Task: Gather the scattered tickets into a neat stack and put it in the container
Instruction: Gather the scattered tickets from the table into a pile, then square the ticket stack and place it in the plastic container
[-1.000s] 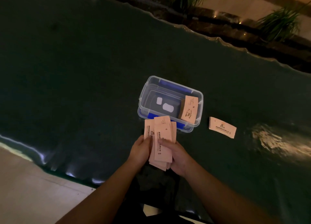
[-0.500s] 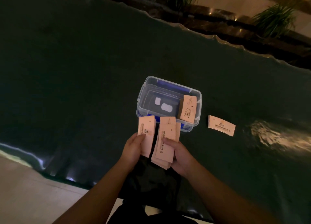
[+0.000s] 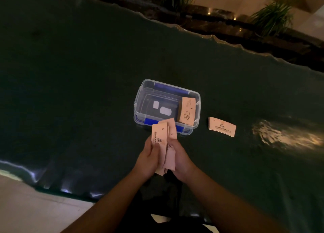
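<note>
A loose, uneven bundle of pale pink tickets [image 3: 164,141] is pressed between my left hand [image 3: 149,158] and my right hand [image 3: 181,160], just in front of the container. The clear plastic container [image 3: 140,99] with blue clips stands open on the dark green table; a small stack of tickets [image 3: 186,112] leans against its right inner wall. Another short stack of tickets [image 3: 222,126] lies flat on the table to the right of the container, apart from both hands.
The dark green table cover [image 3: 70,92] has a wavy far edge, with potted plants [image 3: 270,17] and a ledge behind it. The near table edge runs at lower left above pale floor [image 3: 26,206]. A bright reflection [image 3: 280,136] lies at right.
My left hand, which held one ticket apart from the bundle half a second ago, has brought it back against the bundle. Both hands now squeeze the tickets together.
</note>
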Tool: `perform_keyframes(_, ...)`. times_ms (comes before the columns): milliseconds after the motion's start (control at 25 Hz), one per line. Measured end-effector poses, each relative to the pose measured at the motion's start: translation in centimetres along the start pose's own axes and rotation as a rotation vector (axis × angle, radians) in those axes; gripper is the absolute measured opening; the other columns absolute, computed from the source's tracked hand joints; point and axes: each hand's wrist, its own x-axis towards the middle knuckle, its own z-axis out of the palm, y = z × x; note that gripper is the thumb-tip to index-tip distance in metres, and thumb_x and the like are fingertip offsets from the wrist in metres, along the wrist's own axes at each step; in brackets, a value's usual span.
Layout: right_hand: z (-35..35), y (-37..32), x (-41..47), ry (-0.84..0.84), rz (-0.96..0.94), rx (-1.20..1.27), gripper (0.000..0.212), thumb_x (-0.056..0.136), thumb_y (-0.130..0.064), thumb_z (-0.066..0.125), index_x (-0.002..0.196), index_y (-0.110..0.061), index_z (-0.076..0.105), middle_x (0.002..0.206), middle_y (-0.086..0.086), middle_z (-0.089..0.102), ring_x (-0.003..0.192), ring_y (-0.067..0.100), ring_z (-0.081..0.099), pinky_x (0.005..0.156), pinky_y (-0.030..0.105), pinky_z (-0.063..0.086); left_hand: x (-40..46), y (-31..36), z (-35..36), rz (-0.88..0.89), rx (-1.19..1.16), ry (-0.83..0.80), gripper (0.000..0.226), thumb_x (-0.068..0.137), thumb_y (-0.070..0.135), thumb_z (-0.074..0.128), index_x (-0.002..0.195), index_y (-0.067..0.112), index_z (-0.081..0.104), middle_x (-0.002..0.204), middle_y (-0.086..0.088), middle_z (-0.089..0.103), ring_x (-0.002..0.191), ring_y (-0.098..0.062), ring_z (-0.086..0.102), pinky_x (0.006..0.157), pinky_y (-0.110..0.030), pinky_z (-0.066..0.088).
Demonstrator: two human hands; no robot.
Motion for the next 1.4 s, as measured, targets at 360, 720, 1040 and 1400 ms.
perform_keyframes(360, -6.7, -1.6, -2.1, -0.017, -0.112, -0.171, 0.053, 0.094, -0.038, 0.075, 0.144, -0.031, 0.057, 0.132, -0.003, 0.072, 0.117, 0.017, 0.071, 0.108, 0.049, 0.054, -1.6, 1.6, 8.3, -0.016, -0.136, 0.05, 0.05, 0.103, 0.048, 0.047, 0.153, 0.042, 0.043, 0.146, 0.003, 0.058, 0.125, -0.016, 0.063, 0.104, -0.044, 0.053)
perform_keyframes(720, -19.5, -8.7, -5.7, -0.248, 0.032, -0.483, 0.05, 0.087, -0.06, 0.075, 0.125, -0.027, 0.073, 0.108, 0.004, 0.084, 0.098, 0.019, 0.081, 0.08, 0.035, 0.059, -1.5, 4.4, 16.6, -0.179, -0.377, -0.157, 0.043, 0.09, 0.031, 0.07, 0.129, 0.017, 0.066, 0.118, -0.012, 0.079, 0.108, -0.026, 0.076, 0.091, -0.044, 0.057)
perform_keyframes(1040, -25.9, -10.3, -7.1, -0.181, -0.113, -0.106, 0.038, 0.098, -0.048, 0.063, 0.123, -0.025, 0.08, 0.125, 0.012, 0.078, 0.112, 0.028, 0.073, 0.1, 0.049, 0.055, 0.0, 5.2, 22.1, -0.2, -0.715, -0.046, 0.04, 0.087, 0.025, 0.07, 0.126, 0.019, 0.065, 0.109, -0.013, 0.081, 0.101, -0.029, 0.078, 0.082, -0.046, 0.063)
perform_keyframes(1400, -24.3, -9.6, -4.8, 0.135, -0.27, 0.197, 0.047, 0.089, -0.02, 0.082, 0.131, -0.021, 0.062, 0.114, 0.004, 0.083, 0.103, 0.02, 0.079, 0.082, 0.043, 0.061, 4.7, 6.9, 22.9, -0.149, -0.611, -0.156, 0.049, 0.085, 0.019, 0.077, 0.132, 0.024, 0.062, 0.118, -0.009, 0.079, 0.111, -0.026, 0.075, 0.095, -0.048, 0.058)
